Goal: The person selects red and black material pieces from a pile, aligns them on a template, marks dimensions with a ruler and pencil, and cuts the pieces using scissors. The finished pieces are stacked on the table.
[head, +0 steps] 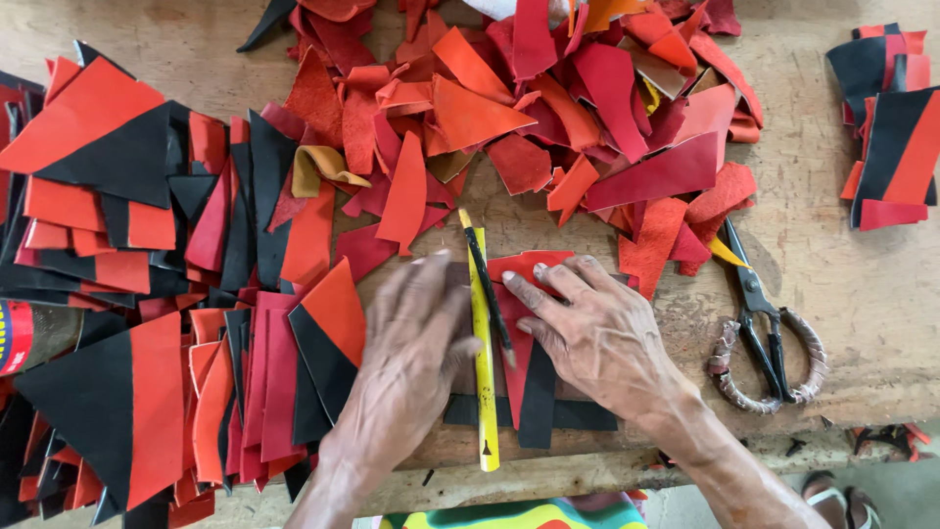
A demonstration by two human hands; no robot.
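My left hand (409, 338) lies flat, fingers together, on a dark piece of material beside a yellow ruler (483, 392). The ruler runs lengthwise between both hands. My right hand (587, 328) rests palm down on a red and black leather piece (532, 397), fingers spread over its red part. A thin dark pen (487, 284) lies slanted along the ruler, under my right thumb and forefinger; whether they grip it I cannot tell. The pieces sit on a wooden worktable (862, 294) near its front edge.
A heap of red and orange leather scraps (548, 108) fills the table's far middle. Stacks of red and black triangular pieces (127, 294) cover the left. Scissors with wrapped handles (764, 338) lie at right. Another small stack (891, 127) sits far right. A sandalled foot (832, 495) shows below.
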